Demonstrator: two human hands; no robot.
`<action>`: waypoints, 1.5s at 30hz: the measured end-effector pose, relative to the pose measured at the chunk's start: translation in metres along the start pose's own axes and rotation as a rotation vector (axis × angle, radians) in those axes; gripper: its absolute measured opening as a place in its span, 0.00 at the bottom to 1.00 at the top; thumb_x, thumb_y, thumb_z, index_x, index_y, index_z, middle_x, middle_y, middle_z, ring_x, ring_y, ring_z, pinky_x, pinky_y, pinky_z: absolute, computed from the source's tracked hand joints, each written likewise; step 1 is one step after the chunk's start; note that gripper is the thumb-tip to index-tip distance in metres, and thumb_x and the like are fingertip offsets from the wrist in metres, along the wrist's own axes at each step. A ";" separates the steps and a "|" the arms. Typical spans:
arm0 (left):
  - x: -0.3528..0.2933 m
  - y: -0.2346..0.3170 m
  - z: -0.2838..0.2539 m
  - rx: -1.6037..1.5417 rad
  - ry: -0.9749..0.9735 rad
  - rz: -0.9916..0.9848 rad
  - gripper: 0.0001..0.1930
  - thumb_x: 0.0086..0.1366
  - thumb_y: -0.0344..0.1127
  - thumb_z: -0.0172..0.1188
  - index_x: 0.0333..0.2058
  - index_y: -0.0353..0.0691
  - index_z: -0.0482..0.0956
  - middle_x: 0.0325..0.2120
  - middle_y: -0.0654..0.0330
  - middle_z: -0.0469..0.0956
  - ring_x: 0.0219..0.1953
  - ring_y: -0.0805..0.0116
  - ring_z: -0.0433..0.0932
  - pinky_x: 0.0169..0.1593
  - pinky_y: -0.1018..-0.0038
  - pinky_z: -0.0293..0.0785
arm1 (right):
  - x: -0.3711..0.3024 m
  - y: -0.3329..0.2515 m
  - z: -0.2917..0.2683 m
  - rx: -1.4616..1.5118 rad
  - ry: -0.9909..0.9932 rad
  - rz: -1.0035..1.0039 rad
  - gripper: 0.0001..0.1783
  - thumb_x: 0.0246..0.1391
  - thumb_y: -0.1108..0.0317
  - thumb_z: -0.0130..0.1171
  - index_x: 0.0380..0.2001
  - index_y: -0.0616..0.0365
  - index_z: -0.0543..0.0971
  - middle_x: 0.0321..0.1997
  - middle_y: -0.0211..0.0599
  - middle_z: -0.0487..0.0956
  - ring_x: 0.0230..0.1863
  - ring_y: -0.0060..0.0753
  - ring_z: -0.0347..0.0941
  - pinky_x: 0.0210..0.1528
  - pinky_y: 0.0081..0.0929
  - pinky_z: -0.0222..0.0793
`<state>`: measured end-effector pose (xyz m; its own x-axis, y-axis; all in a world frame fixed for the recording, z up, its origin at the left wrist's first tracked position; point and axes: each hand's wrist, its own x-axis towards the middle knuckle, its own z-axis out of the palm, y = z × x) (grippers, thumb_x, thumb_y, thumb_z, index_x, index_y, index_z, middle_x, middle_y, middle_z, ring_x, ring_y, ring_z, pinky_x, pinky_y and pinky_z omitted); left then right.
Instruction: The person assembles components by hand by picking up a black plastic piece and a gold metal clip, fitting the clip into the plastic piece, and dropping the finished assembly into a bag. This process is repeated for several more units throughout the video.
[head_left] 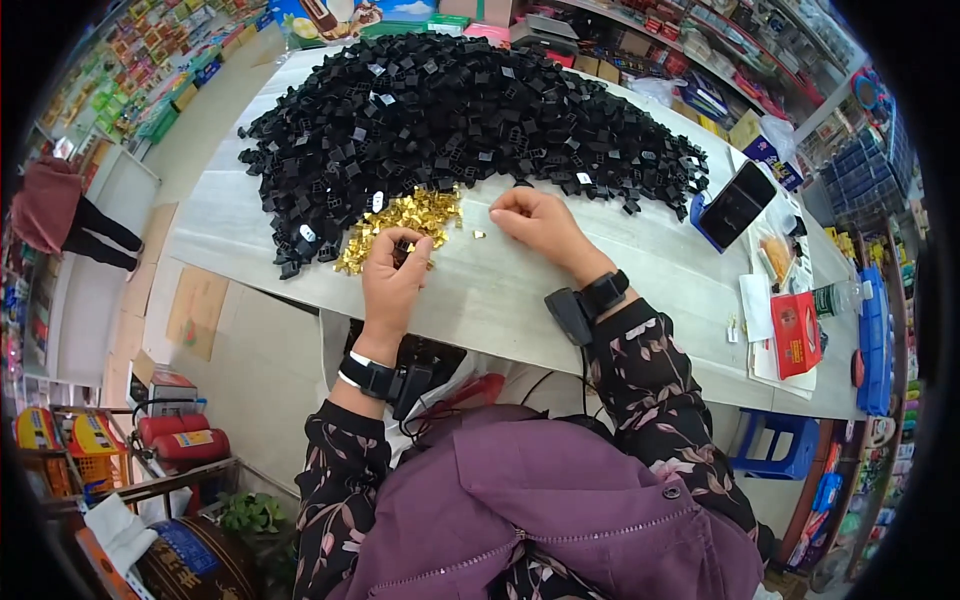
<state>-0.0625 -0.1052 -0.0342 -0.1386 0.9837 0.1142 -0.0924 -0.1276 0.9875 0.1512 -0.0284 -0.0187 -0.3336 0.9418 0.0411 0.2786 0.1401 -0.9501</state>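
My left hand is closed round a small black plastic piece, thumb and fingers pinching it at the near edge of a pile of small gold metal clips. A gold glint shows at that piece, but I cannot tell whether a clip sits in it. To its right, my right hand is over the table with thumb and forefinger pressed together; what they hold, if anything, is too small to make out. A single gold clip lies between the hands. Beyond them spreads a large heap of black plastic pieces.
The pale table carries a propped phone, a red box and a clear bottle at the right. A blue stool stands below that side. Another person stands at the far left, near shelves of goods.
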 end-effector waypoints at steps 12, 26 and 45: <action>-0.008 0.001 0.012 0.100 -0.004 0.184 0.10 0.64 0.33 0.55 0.43 0.37 0.74 0.29 0.67 0.74 0.22 0.85 0.66 0.22 0.87 0.63 | -0.006 -0.007 0.016 -0.638 0.042 -0.254 0.12 0.46 0.57 0.61 0.31 0.51 0.80 0.24 0.26 0.77 0.25 0.24 0.72 0.30 0.23 0.68; -0.008 -0.004 0.016 0.433 -0.082 0.450 0.12 0.61 0.28 0.54 0.44 0.36 0.73 0.31 0.54 0.77 0.31 0.68 0.77 0.35 0.76 0.71 | -0.018 -0.026 0.033 0.417 -0.300 0.163 0.08 0.54 0.64 0.58 0.32 0.57 0.76 0.29 0.24 0.77 0.27 0.12 0.70 0.30 0.13 0.67; -0.017 0.003 0.009 0.347 -0.165 0.320 0.12 0.60 0.25 0.53 0.43 0.38 0.75 0.31 0.57 0.77 0.25 0.72 0.77 0.28 0.77 0.72 | -0.012 -0.026 0.028 0.221 -0.411 0.211 0.14 0.52 0.55 0.61 0.29 0.56 0.77 0.23 0.24 0.74 0.24 0.13 0.68 0.25 0.12 0.64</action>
<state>-0.0520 -0.1211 -0.0321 0.0535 0.9127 0.4051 0.2667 -0.4040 0.8750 0.1228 -0.0519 -0.0036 -0.6293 0.7387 -0.2414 0.1961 -0.1496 -0.9691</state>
